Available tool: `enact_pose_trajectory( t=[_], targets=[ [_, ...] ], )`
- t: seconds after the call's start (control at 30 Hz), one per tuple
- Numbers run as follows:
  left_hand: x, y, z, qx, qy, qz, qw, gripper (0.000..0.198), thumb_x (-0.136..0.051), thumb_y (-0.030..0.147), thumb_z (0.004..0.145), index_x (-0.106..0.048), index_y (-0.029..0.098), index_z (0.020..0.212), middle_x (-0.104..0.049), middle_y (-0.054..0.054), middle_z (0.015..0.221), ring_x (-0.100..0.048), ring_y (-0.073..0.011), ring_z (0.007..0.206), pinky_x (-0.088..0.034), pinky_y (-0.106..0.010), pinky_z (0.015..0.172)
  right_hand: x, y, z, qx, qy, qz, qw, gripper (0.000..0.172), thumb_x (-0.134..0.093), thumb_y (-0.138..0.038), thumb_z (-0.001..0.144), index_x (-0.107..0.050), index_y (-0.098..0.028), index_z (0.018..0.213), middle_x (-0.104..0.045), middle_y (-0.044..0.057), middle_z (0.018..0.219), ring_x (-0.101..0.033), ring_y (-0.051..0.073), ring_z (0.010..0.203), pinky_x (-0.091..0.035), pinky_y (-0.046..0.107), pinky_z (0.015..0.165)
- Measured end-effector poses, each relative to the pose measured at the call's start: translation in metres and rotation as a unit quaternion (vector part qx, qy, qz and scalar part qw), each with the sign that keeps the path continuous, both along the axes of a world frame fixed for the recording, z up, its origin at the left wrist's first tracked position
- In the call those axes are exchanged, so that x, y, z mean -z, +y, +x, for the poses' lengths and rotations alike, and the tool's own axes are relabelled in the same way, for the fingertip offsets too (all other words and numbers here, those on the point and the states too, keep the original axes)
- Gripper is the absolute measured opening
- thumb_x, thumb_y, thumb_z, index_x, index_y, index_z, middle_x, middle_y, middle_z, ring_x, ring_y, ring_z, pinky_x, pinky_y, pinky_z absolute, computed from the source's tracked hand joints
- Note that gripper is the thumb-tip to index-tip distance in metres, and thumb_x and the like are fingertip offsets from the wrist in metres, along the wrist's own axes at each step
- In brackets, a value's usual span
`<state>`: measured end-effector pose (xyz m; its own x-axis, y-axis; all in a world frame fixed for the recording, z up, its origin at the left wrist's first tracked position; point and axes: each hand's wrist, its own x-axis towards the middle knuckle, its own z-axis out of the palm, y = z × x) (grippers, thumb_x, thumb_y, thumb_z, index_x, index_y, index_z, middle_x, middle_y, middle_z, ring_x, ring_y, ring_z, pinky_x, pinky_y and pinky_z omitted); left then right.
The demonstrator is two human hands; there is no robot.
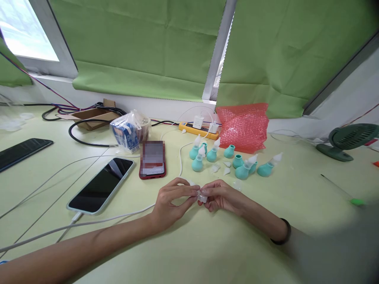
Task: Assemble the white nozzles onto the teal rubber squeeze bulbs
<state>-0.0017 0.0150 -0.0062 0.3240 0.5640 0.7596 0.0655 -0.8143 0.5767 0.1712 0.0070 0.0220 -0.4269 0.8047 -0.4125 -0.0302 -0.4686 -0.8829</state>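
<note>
Fingertips of my left hand [174, 203] and my right hand [220, 195] meet around a small translucent plastic piece [203, 198], just above the table. Both hands are closed in a pinch, and the fingers cover part of the piece. Beyond them stand several teal rubber bulbs with clear necks and white pointed tips, like nasal aspirators; one such aspirator [243, 170] is near my right hand. Among these are bare bulbs with open tops, such as a teal bulb [229, 151]. Loose white tips [227, 171] lie between them, and a clear plastic part [237, 185] rests behind my right wrist.
A red phone [152, 159] and a charging white-edged phone [101, 185] lie left of the hands, with a white cable [130, 213] crossing under my left arm. Farther back are a bagged blue box [126, 134], a yellow power strip [189, 128], red bubble wrap [243, 128] and a green fan [351, 136].
</note>
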Motion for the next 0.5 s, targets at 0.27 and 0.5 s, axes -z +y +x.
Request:
enact_pose_trajectory(
  t=[0.27, 0.5],
  targets=[
    [0.0025, 0.0002, -0.0001, 0.018, -0.011, -0.009, 1.000, 0.024, -0.058, 0.004, 0.069, -0.064, 0.016, 0.088, -0.067, -0.008, 0.087, -0.057, -0.0171, 0.075, -0.051, -0.035, 0.066, -0.0011, 0.0008, 0.0023, -0.016, -0.003, -0.004, 1.000, 0.018, -0.063, -0.025, 0.064, -0.063, -0.008, 0.064, -0.062, 0.004, 0.060, -0.053, 0.006, 0.045, -0.044, 0.016, 0.045],
    [0.0056, 0.0005, -0.0009, 0.016, 0.026, 0.034, 0.999, 0.030, -0.057, 0.002, 0.069, -0.061, 0.016, 0.094, -0.065, -0.008, 0.094, -0.054, -0.0186, 0.081, -0.049, -0.036, 0.069, 0.0002, 0.0008, 0.0029, -0.015, 0.008, -0.007, 1.000, 0.019, -0.061, -0.025, 0.066, -0.062, -0.007, 0.062, -0.063, 0.005, 0.057, -0.053, 0.005, 0.042, -0.044, 0.015, 0.043]
  ],
)
